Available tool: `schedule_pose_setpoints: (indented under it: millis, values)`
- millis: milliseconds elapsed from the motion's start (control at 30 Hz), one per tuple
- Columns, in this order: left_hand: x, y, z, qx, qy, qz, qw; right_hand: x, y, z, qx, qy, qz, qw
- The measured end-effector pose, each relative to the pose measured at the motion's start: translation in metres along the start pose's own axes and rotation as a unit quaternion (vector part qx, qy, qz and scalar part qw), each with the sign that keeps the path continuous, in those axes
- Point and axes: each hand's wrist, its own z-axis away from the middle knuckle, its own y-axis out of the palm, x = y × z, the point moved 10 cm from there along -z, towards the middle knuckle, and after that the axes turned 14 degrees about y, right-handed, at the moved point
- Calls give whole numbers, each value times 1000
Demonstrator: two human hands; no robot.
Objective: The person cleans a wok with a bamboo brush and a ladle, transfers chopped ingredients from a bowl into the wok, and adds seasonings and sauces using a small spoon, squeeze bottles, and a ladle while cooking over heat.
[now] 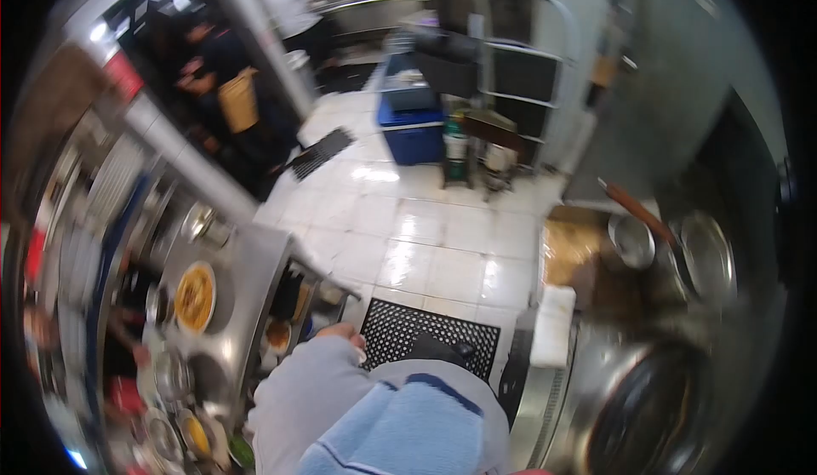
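My left hand (342, 335) is in front of my body, at the end of a grey sleeve, beside the corner of the steel counter. Its fingers look curled, with a small whitish patch at them that is too blurred to name. A light blue cloth (400, 432) with dark stripes lies over my front. My right hand does not show; only a reddish sliver appears at the bottom edge. Left of my arm, a white plate of orange-brown food (196, 298) sits on the steel counter (247, 262).
At right are a fryer-like basin (568, 249), pans (631, 241), a white folded towel (554, 326) and a large dark pan (651, 407). A black rubber mat (431, 334) covers the floor ahead. Beyond stand a blue cooler (410, 130), a hand truck (545, 58) and two people.
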Motion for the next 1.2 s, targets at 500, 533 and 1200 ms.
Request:
schedule_pose_setpoints:
  millis: [500,533,1200]
  values:
    - [-251,-52,14,278,242,-241,898,-84,-40,122,-443,-97,-202,868]
    - [-269,-51,12,296,258,-266,880,-98,-43,120,-455,-80,-198,865]
    - [-696,14,145,121,880,-111,446,-81,52,290,275,-212,-802,487]
